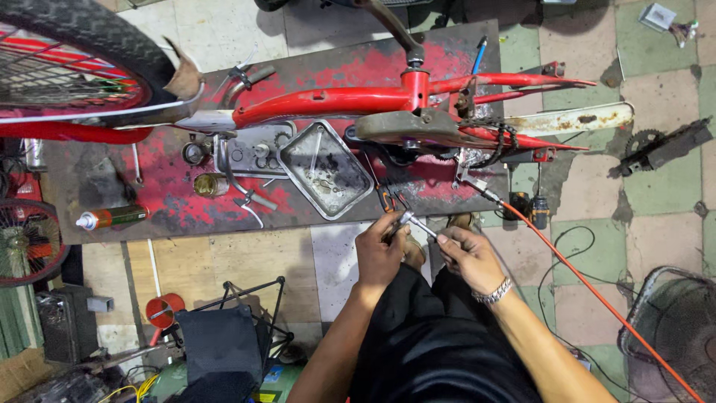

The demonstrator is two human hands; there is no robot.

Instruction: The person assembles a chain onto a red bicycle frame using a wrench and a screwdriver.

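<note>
The small metal rod (415, 222) sits between both hands, just in front of the person's lap and near the edge of the red-stained board (112, 179); it looks stiff, light and probably greasy, so a firm pinch near each end seems best. The left hand (380, 250) closes around one end with orange-handled pliers (386, 198), and the right hand (468, 255) pinches the other end, with the red bicycle frame (350, 101) and a metal tray (326, 168) just beyond.

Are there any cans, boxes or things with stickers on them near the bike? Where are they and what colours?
Spray can: lying on its side at the left end of the red board, green and red label, white cap.
Small round tin: on the board beside the metal tray, brassy yellow.
Small box: on the floor tiles, top right, grey-white.
No screens or signs show.
</note>
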